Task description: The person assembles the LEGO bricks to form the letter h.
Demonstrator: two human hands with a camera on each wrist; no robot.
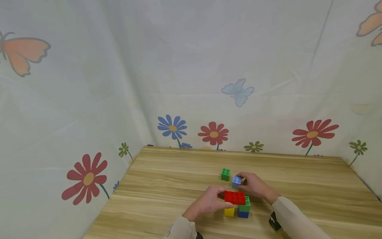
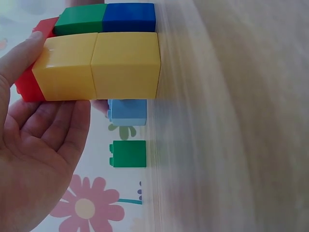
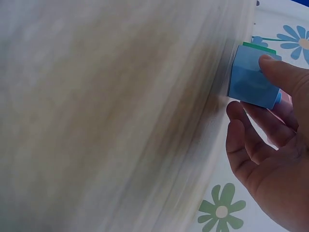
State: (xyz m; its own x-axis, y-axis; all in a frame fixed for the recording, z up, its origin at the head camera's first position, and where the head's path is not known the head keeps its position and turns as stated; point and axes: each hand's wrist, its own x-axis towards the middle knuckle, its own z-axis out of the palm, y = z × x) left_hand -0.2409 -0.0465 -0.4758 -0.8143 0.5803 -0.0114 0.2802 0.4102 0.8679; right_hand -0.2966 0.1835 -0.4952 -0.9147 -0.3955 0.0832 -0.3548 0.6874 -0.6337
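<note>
My left hand (image 1: 210,200) grips a long red brick (image 1: 234,198) by its ends, thumb on the near side. The red brick lies across the tops of two columns. One column is two yellow bricks (image 2: 126,67) stacked; the other is a green brick (image 2: 81,19) over a dark blue brick (image 2: 129,17). Just beyond, my right hand (image 1: 256,186) pinches a light blue brick (image 1: 236,182) between thumb and fingers, low at the wooden tabletop. In the right wrist view the thumb lies over one face of the light blue brick (image 3: 253,77).
A separate green brick (image 1: 225,174) stands on the wooden table (image 1: 167,179), behind and left of the light blue one. A white curtain (image 1: 191,66) with printed flowers and butterflies closes off the back and left side. A black device (image 1: 274,221) sits by my right wrist.
</note>
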